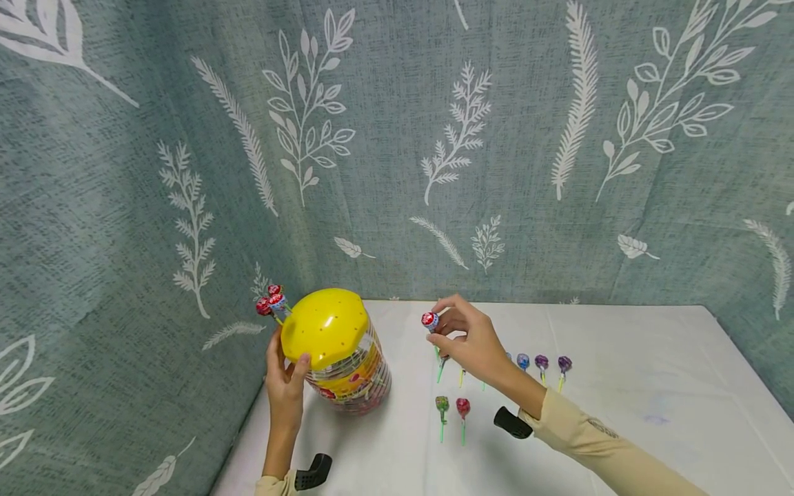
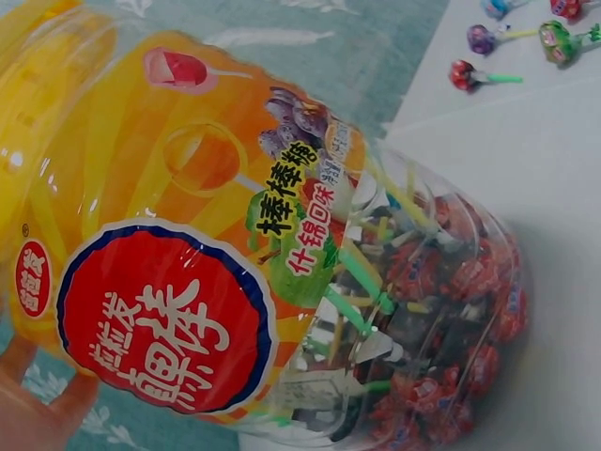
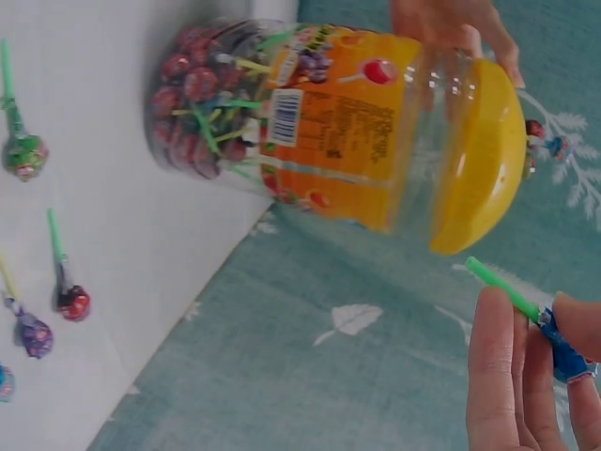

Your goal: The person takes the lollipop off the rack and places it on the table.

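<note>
Left hand: the left hand [image 1: 285, 386] stood at the near left corner of the table, fingers and thumb curled about the side of the jar just under its lid, holding it.
Right hand: the right hand [image 1: 468, 341] hovered above the table to the right of the jar, fingertips pinching a lollipop [image 1: 429, 321] with a red and blue wrapper, its green stick [image 3: 502, 287] poking out past the fingers [image 3: 498, 366] in the right wrist view.
Jar: the clear plastic jar [image 1: 347, 375] rested on the white table [image 1: 620, 413] near its left edge, leaning a little; its orange label [image 2: 169, 254] carried a red oval with Chinese characters, and wrapped lollipops with green sticks filled the bottom.
Lid: the yellow lid [image 1: 325, 327] was dotted with small holes.
Lollipops in lid: a few red-wrapped lollipops [image 1: 270, 302] stood up at the lid's far left edge.
Loose lollipops: a green one [image 1: 442, 404] and a red one [image 1: 462, 407] lay nearest, side by side; behind them a row of blue and purple ones [image 1: 542, 363] lay partly hidden by the right hand.
Backdrop: a teal cloth with white leaf prints [image 1: 397, 138] hung behind and to the left of the table.
</note>
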The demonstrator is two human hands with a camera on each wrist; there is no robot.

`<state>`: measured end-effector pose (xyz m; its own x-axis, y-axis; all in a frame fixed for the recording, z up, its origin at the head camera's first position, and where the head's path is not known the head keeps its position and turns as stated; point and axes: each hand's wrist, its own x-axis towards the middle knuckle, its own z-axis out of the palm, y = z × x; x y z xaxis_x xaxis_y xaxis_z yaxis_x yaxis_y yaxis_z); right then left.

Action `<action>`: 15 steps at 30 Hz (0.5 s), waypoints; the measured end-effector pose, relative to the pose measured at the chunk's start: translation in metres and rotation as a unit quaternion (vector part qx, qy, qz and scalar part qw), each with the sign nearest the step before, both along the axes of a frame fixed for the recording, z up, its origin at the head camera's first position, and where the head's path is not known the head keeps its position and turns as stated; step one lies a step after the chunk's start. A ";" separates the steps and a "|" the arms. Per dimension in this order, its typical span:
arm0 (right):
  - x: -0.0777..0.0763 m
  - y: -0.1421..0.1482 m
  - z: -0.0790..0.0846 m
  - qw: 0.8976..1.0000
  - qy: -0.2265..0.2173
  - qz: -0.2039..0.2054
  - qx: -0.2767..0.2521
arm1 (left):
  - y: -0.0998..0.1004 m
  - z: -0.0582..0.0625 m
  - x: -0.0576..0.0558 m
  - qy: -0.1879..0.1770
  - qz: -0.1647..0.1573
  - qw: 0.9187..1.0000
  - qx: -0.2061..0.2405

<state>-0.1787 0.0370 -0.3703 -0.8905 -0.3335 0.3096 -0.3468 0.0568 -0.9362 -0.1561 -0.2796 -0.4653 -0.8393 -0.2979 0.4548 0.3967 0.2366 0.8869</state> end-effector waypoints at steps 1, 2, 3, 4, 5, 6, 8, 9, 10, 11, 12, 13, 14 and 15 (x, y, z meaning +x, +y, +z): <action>0.003 0.001 0.001 1.000 0.001 -0.001 0.000 | 0.000 0.000 0.000 -0.001 0.000 1.000 0.001; 0.005 0.003 0.002 1.000 0.001 -0.001 0.000 | 0.000 0.000 0.000 -0.002 0.001 1.000 0.000; 0.006 0.004 0.001 1.000 -0.003 -0.002 -0.001 | 0.000 0.000 0.000 -0.003 0.001 1.000 0.000; 0.006 0.006 0.000 1.000 -0.004 -0.003 -0.002 | 0.000 -0.001 0.000 -0.005 0.001 1.000 0.001; 0.007 0.007 -0.002 1.000 -0.005 -0.006 -0.001 | 0.000 -0.001 -0.001 -0.006 0.001 1.000 0.001; 0.008 0.008 -0.003 1.000 -0.005 -0.008 0.001 | 0.000 -0.001 -0.001 -0.007 0.002 1.000 0.002; 0.010 0.011 -0.006 1.000 -0.009 -0.013 0.004 | 0.000 -0.001 -0.001 -0.009 0.004 1.000 0.001; 0.010 0.012 -0.008 1.000 -0.008 -0.015 0.003 | -0.001 -0.001 -0.001 -0.009 0.004 1.000 0.000; 0.011 0.013 -0.009 1.000 -0.005 -0.017 0.003 | -0.001 -0.001 -0.001 -0.009 0.005 1.000 0.000; 0.011 0.014 -0.011 1.000 -0.003 -0.020 0.004 | -0.001 -0.001 -0.001 -0.008 0.005 1.000 -0.001; 0.012 0.015 -0.012 1.000 0.000 -0.022 0.005 | -0.001 0.000 -0.001 -0.007 0.005 1.000 -0.001; 0.012 0.016 -0.014 1.000 0.002 -0.024 0.004 | -0.001 0.000 -0.001 -0.006 0.005 1.000 -0.002; 0.012 0.018 -0.015 1.000 0.003 -0.026 0.003 | -0.001 0.000 -0.002 -0.005 0.005 1.000 -0.002; 0.013 0.019 -0.017 1.000 0.002 -0.026 0.002 | -0.001 0.000 -0.002 -0.004 0.005 1.000 -0.002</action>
